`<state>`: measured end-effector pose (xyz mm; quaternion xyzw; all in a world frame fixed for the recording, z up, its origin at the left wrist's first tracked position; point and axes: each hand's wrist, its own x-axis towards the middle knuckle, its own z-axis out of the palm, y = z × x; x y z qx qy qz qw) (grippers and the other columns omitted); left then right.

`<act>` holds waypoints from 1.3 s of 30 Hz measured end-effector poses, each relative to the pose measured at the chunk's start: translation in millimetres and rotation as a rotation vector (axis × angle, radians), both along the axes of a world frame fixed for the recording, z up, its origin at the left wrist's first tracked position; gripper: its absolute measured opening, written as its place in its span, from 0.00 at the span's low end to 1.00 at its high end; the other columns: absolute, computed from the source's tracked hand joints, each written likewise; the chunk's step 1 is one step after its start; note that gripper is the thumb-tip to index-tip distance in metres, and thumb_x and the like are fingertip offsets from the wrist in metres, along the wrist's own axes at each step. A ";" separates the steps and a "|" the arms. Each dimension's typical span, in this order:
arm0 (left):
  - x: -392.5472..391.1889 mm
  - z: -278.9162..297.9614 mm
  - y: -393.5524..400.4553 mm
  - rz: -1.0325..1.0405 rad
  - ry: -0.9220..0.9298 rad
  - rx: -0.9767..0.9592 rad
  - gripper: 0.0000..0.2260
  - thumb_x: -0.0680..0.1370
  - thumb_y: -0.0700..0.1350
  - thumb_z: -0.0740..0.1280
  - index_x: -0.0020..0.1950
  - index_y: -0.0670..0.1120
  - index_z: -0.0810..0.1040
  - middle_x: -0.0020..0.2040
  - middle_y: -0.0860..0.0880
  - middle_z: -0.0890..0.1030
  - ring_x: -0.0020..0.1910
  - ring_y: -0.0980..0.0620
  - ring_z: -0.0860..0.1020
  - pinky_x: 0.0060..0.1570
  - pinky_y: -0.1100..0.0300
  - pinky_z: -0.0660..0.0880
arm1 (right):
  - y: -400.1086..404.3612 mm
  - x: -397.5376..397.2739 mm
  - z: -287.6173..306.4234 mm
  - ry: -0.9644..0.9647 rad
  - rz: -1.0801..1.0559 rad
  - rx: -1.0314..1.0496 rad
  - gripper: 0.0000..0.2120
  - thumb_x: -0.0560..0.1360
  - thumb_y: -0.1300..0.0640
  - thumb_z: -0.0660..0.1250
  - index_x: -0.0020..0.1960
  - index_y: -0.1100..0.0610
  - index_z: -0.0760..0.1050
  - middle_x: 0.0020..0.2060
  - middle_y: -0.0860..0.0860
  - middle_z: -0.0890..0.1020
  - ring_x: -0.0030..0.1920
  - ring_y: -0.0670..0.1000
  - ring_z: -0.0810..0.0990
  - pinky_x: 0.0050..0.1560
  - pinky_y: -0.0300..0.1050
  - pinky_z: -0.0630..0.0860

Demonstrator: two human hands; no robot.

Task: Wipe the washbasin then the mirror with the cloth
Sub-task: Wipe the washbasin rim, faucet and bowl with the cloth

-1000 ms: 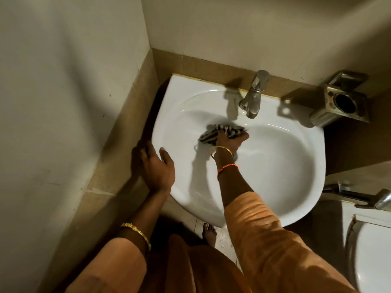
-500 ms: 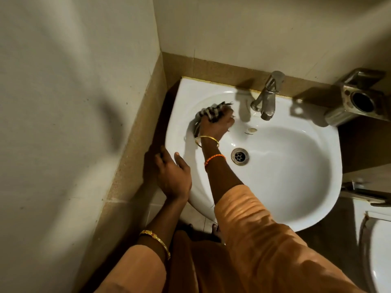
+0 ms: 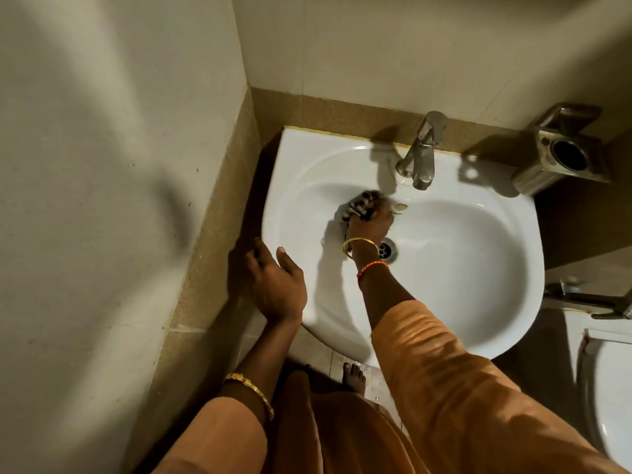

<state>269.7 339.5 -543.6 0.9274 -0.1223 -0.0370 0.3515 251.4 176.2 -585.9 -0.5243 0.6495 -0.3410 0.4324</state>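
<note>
Since half a second back your right hand has dragged the one striped dark-and-pale bunched cloth off the upper-left inner slope, down toward the middle of the bowl. Cloth now sits pressed on the back wall of the one white ceramic washbasin, just below the tap and just above-left of the drain. Your fingers are curled tight round the cloth, a full clamp, with the bunch sticking out past the knuckles.

Your left hand rests flat on the basin's left rim, fingers loosely spread, gripping nothing; its fingertips hang over the outer edge by the wall, so you cannot tell how far they wrap.

Counts: two hands, one cloth, one basin. One round metal drain, partly covered by your right wrist. One chrome lever tap at the back rim, spout right above the cloth. One small overflow slot just beside your knuckles. Two gold bangles, one on each wrist, plus one orange thread band on the right forearm. Two orange sleeves.

Around: one square steel wall holder at upper right, well apart from the cloth. White toilet edge at far right. One bare foot on the tiled floor under the basin front.
</note>
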 end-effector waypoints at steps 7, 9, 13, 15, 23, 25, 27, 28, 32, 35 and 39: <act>-1.2 9.8 -2.8 0.053 0.015 -0.023 0.18 0.81 0.44 0.58 0.69 0.39 0.70 0.63 0.36 0.73 0.58 0.38 0.74 0.52 0.54 0.67 | 23.1 11.5 17.6 0.303 0.826 0.033 0.17 0.69 0.64 0.66 0.57 0.55 0.74 0.56 0.56 0.76 0.52 0.57 0.76 0.50 0.45 0.74; -2.0 13.0 -2.5 0.070 0.007 -0.013 0.18 0.80 0.43 0.58 0.69 0.39 0.70 0.64 0.36 0.73 0.59 0.38 0.73 0.51 0.57 0.63 | 27.3 1.1 28.4 0.301 0.984 0.098 0.16 0.69 0.65 0.67 0.57 0.58 0.74 0.51 0.55 0.77 0.48 0.53 0.75 0.45 0.39 0.69; -1.6 13.3 0.1 0.065 -0.003 -0.012 0.17 0.80 0.43 0.59 0.67 0.38 0.72 0.62 0.36 0.74 0.58 0.38 0.74 0.51 0.56 0.62 | 40.0 -31.8 36.3 0.450 1.164 0.199 0.18 0.71 0.61 0.69 0.60 0.58 0.73 0.56 0.57 0.78 0.55 0.57 0.77 0.49 0.39 0.70; -0.8 10.3 0.1 0.057 -0.024 0.002 0.17 0.79 0.43 0.60 0.65 0.38 0.74 0.59 0.35 0.76 0.56 0.37 0.75 0.49 0.57 0.62 | 44.3 -51.5 36.2 0.543 1.199 0.244 0.21 0.72 0.58 0.69 0.64 0.56 0.71 0.60 0.56 0.77 0.60 0.57 0.76 0.54 0.42 0.70; 2.2 0.9 0.1 0.039 -0.073 0.073 0.16 0.78 0.44 0.61 0.62 0.38 0.76 0.54 0.35 0.78 0.53 0.36 0.75 0.48 0.51 0.69 | 7.4 -166.4 42.9 1.049 0.910 0.336 0.20 0.65 0.54 0.70 0.57 0.51 0.76 0.56 0.54 0.81 0.55 0.56 0.79 0.58 0.50 0.76; 3.4 -1.4 0.0 0.054 -0.120 0.073 0.14 0.77 0.43 0.63 0.59 0.37 0.77 0.51 0.35 0.79 0.50 0.36 0.77 0.44 0.51 0.72 | -12.0 -179.6 46.6 1.297 0.811 0.229 0.23 0.68 0.53 0.65 0.63 0.53 0.70 0.61 0.56 0.76 0.62 0.59 0.73 0.62 0.56 0.71; 2.9 -1.3 -0.7 0.051 -0.138 0.066 0.14 0.76 0.42 0.64 0.58 0.37 0.78 0.49 0.35 0.79 0.49 0.36 0.77 0.43 0.52 0.72 | -30.4 -182.4 49.7 1.388 0.717 0.228 0.25 0.72 0.56 0.63 0.68 0.55 0.63 0.65 0.59 0.71 0.67 0.62 0.68 0.64 0.59 0.67; 2.3 -0.6 -0.8 0.050 -0.142 0.065 0.14 0.77 0.42 0.64 0.58 0.37 0.78 0.50 0.35 0.79 0.48 0.36 0.77 0.43 0.53 0.72 | -36.1 -180.4 49.6 1.401 0.676 0.228 0.25 0.74 0.57 0.62 0.69 0.55 0.62 0.65 0.60 0.69 0.67 0.62 0.67 0.63 0.60 0.67; 2.8 -1.9 -1.0 0.042 -0.091 0.065 0.15 0.78 0.44 0.62 0.61 0.37 0.77 0.53 0.35 0.79 0.51 0.37 0.77 0.46 0.52 0.72 | -22.0 -161.4 33.8 1.374 0.650 0.189 0.22 0.76 0.57 0.58 0.69 0.57 0.63 0.65 0.59 0.70 0.67 0.62 0.68 0.59 0.59 0.69; 4.8 -8.1 -1.1 0.042 -0.126 0.080 0.16 0.77 0.44 0.61 0.60 0.37 0.77 0.52 0.35 0.79 0.51 0.36 0.77 0.48 0.50 0.73 | 25.8 -125.9 25.6 1.099 0.751 0.293 0.22 0.74 0.55 0.63 0.67 0.57 0.65 0.65 0.59 0.73 0.66 0.59 0.71 0.64 0.55 0.69; 3.7 -9.5 -1.7 0.038 -0.114 0.082 0.17 0.79 0.45 0.59 0.64 0.38 0.74 0.57 0.35 0.77 0.55 0.37 0.75 0.50 0.51 0.68 | 75.0 -70.5 36.3 0.654 0.912 0.368 0.29 0.69 0.46 0.72 0.64 0.57 0.70 0.60 0.57 0.78 0.60 0.59 0.76 0.61 0.50 0.73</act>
